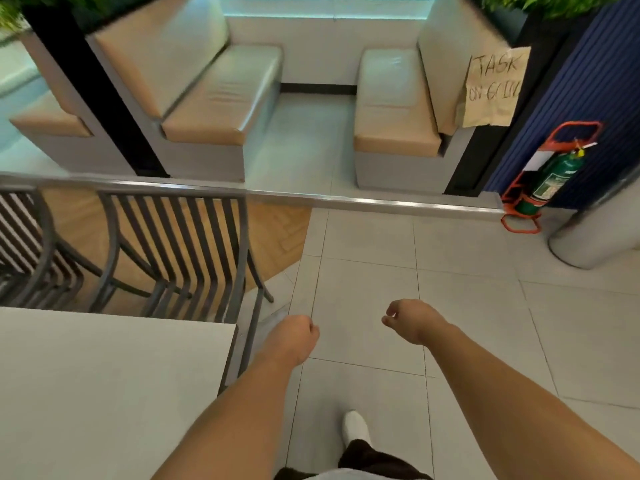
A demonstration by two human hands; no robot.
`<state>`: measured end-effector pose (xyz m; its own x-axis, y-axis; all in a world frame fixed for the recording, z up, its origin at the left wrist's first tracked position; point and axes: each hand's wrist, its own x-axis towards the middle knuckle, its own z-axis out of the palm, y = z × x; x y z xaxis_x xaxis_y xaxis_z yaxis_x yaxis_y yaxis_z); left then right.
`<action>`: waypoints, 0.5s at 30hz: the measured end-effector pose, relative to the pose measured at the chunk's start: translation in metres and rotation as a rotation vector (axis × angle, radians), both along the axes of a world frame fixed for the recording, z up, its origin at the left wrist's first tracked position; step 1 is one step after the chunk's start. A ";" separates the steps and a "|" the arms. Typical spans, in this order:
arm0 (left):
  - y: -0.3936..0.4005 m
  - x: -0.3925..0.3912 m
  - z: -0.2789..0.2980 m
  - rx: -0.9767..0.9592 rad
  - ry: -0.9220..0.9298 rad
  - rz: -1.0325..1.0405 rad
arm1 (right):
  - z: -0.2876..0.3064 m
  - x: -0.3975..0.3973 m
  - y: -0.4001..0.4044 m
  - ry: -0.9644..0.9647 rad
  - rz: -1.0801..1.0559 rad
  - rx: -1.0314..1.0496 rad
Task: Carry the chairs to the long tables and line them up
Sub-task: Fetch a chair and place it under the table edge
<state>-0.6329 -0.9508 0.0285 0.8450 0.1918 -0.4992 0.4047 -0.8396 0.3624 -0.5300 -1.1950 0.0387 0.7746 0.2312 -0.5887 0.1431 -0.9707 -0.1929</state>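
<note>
A grey metal chair (183,244) with a slatted back stands at the far side of a white long table (104,386) in the lower left. A second slatted chair (27,244) stands to its left, cut off by the frame edge. My left hand (294,337) hangs in front of me just right of the table's corner, fingers curled shut, holding nothing. My right hand (412,322) is beside it over the tiled floor, also curled with nothing in it. Neither hand touches a chair.
A metal step edge (363,202) crosses the floor ahead, with two tan booth benches (221,105) (394,109) beyond it. A green fire extinguisher in a red stand (543,181) and a grey column base (595,233) stand at the right. A paper sign (493,86) hangs above.
</note>
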 end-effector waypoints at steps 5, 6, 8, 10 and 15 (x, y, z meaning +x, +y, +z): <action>-0.008 0.072 0.011 -0.044 -0.006 0.096 | 0.009 0.093 0.007 -0.025 0.091 -0.011; -0.006 0.084 0.014 -0.046 -0.008 0.110 | 0.010 0.106 0.012 -0.022 0.110 -0.011; 0.002 0.107 0.019 -0.042 -0.014 0.140 | 0.011 0.133 0.024 -0.018 0.147 -0.007; 0.015 0.129 0.023 -0.030 -0.028 0.174 | 0.013 0.161 0.040 -0.021 0.175 0.007; 0.063 0.182 0.018 -0.019 -0.029 0.272 | 0.013 0.229 0.096 -0.034 0.243 0.028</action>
